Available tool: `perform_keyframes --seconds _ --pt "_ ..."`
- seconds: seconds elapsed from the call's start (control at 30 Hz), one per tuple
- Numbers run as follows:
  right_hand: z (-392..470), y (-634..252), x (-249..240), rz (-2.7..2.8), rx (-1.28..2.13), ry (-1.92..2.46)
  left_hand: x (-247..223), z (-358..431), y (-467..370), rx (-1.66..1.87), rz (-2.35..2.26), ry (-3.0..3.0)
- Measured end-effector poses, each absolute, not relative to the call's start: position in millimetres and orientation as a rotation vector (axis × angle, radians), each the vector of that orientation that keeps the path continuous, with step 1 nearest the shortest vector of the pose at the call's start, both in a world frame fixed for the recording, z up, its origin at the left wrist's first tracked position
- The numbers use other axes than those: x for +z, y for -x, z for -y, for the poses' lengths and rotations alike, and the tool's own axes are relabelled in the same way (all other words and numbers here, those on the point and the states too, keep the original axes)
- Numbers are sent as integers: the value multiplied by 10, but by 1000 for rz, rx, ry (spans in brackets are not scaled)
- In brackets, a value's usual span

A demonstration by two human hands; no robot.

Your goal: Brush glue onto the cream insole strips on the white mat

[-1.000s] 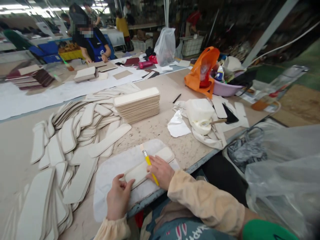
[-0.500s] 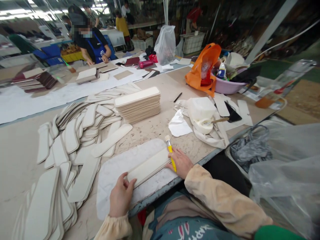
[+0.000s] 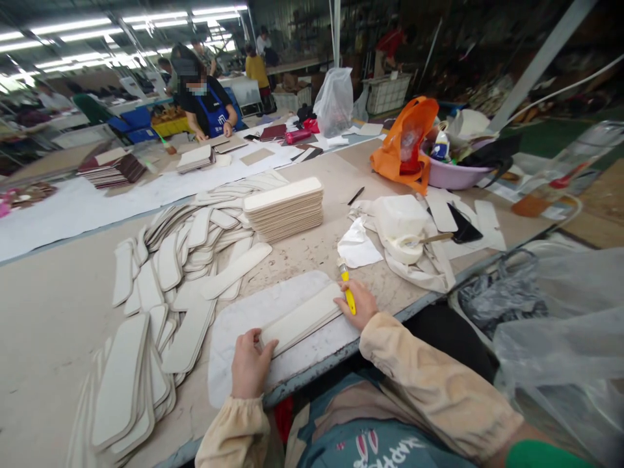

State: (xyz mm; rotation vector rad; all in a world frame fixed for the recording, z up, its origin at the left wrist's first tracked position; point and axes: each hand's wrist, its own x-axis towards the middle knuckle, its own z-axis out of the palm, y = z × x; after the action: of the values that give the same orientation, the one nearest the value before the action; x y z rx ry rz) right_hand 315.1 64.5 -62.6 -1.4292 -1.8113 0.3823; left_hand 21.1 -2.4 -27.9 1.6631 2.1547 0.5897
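Observation:
My left hand (image 3: pixel 251 363) grips the near left end of a small stack of long white strips (image 3: pixel 302 318), thumb on one side and fingers on the other. At the stack's right end is my right hand (image 3: pixel 359 304), which holds a yellow brush (image 3: pixel 347 286) with its pale bristles pointing up and away. The strips lie on a white sheet (image 3: pixel 229 344) at the table's front edge. A neat tall stack of similar strips (image 3: pixel 285 211) stands beyond. Many loose strips (image 3: pixel 190 338) are spread to the left, overlapping.
A white container (image 3: pixel 402 224) with a stick, on cloth, sits right of centre, beside crumpled white paper (image 3: pixel 358 244). Behind are an orange bag (image 3: pixel 402 146) and a purple basin (image 3: pixel 453 174). A person in a blue apron works across the table.
The whole view has shifted, so the table and its contents appear further right. Both hands remain at the ends of the small stack, and the brush is still in my right hand.

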Motion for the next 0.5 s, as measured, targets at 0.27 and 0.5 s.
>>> perform_keyframes --seconds 0.27,0.5 --pt "-643 -3040 -313 1510 642 1333 -194 155 -321 961 -1994 -1171" --pt "-919 -3083 257 1285 898 1062 227 357 -458 1192 -1329 -513"
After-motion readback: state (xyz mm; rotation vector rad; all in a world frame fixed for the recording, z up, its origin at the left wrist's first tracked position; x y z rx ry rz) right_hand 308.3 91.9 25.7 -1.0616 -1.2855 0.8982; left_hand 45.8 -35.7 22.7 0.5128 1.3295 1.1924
